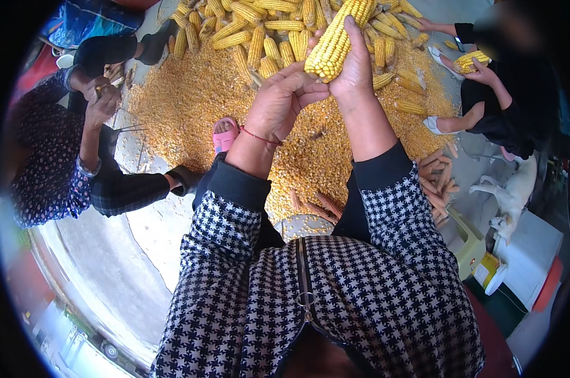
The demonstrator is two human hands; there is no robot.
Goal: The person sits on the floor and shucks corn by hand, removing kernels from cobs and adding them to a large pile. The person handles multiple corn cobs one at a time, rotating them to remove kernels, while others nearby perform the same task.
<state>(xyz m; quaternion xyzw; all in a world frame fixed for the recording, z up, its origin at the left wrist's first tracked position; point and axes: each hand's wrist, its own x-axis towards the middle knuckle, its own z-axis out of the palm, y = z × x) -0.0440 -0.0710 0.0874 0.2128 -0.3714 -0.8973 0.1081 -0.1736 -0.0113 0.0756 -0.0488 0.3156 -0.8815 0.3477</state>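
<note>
An ear of yellow corn [337,45] is held up in front of me, its kernels on the cob. My right hand [358,64] grips it along its side, thumb lying upward on the kernels. At the ear's lower end, the fingers of my left hand [285,97] are bent close to its tip; whether they pinch it I cannot tell. Below both hands spreads a wide heap of loose corn kernels [313,146]. Behind them lies a pile of whole ears [256,47].
At left a person's hands [100,97] work over a small object. A person at right holds an ear [471,61]. Bare cobs [436,184] lie right, near a plastic stool [469,243], a white dog [511,193] and a white box [532,257].
</note>
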